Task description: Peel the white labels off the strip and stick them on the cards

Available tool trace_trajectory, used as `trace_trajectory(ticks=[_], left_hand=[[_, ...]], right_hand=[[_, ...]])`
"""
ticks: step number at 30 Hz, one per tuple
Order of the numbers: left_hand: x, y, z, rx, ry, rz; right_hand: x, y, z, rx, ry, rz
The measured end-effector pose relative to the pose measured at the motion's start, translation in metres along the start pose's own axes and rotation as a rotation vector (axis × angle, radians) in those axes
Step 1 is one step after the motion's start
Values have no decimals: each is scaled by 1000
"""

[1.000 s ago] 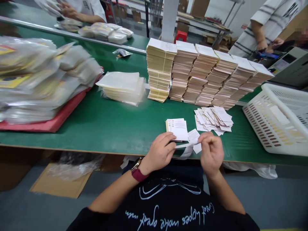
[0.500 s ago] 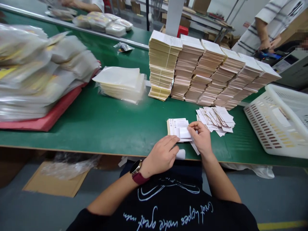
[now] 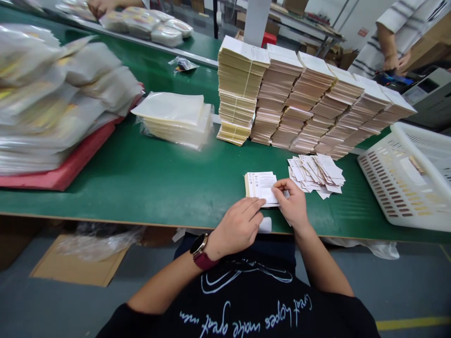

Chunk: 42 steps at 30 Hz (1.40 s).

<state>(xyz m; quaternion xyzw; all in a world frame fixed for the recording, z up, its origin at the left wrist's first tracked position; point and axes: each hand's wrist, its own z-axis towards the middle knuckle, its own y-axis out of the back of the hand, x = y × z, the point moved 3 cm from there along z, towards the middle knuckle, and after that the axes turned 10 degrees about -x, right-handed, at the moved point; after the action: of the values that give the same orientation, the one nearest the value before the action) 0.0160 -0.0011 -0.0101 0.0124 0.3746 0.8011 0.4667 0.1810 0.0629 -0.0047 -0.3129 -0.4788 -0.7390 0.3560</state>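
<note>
A small stack of printed white cards lies on the green table in front of me. My left hand rests its fingertips on the stack's lower edge, thumb apart from the fingers; a watch is on that wrist. At the stack's right edge, my right hand pinches a printed sheet between thumb and index finger. The sheet's far end is hidden under the fingers. Just right of this hand is a loose, fanned heap of printed slips. A white rounded piece sits by my left thumb at the table edge.
Tall stacks of paper line the back of the table. A white basket stands at right. Clear-bagged sheets lie left of the stacks, and a big pile of plastic packets rests on red material. Co-workers are beyond.
A blank white flap that stood between my hands now no longer shows, and more of the card's print is visible. My right hand has shifted slightly left.
</note>
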Motion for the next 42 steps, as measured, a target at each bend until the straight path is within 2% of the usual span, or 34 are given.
trace_trajectory(ticks=[4, 6, 8, 11, 13, 15, 18, 20, 22, 25, 28, 31, 33, 35, 37, 39, 42], left_hand=[[0, -1, 1, 4, -18, 27], [0, -2, 1, 3, -12, 28], [0, -3, 1, 2, -4, 23], [0, -3, 0, -1, -4, 28], [-1, -2, 0, -4, -7, 33], [-1, -1, -1, 1, -14, 45], [-2, 0, -2, 13, -39, 63], [-2, -1, -2, 23, -52, 71], [-2, -2, -1, 36, -58, 78], [-2, -3, 0, 46, -58, 86], [-1, -3, 0, 35, -51, 74], [1, 1, -2, -51, -15, 16], [5, 5, -2, -140, 38, -52], [8, 9, -2, -213, 92, -127], [10, 12, 0, -258, 118, -182], [10, 12, 2, -287, 119, -203], [7, 10, 6, -308, 128, -170]], right_hand=[[12, -3, -9, -61, 348, -401], [17, -6, -15, -59, 457, -588], [21, -6, -17, -50, 461, -691], [19, 3, -12, -93, 329, -751], [12, 11, -4, -100, 211, -726], [0, 14, 4, 8, 101, -608], [-18, 10, 10, 183, -57, -274], [-24, 7, 12, 186, -138, -55], [-26, 4, 11, 182, -182, 55], [-20, 1, 9, 190, -147, -43], [-11, 8, 6, 66, -37, -222], [-14, 29, 2, -78, -71, -143], [-21, 47, -3, -62, -79, -159], [-25, 64, -10, -57, -10, -362], [-21, 75, -21, -114, 75, -526], [-11, 73, -37, -113, 131, -424], [8, 51, -59, 86, 128, 54]])
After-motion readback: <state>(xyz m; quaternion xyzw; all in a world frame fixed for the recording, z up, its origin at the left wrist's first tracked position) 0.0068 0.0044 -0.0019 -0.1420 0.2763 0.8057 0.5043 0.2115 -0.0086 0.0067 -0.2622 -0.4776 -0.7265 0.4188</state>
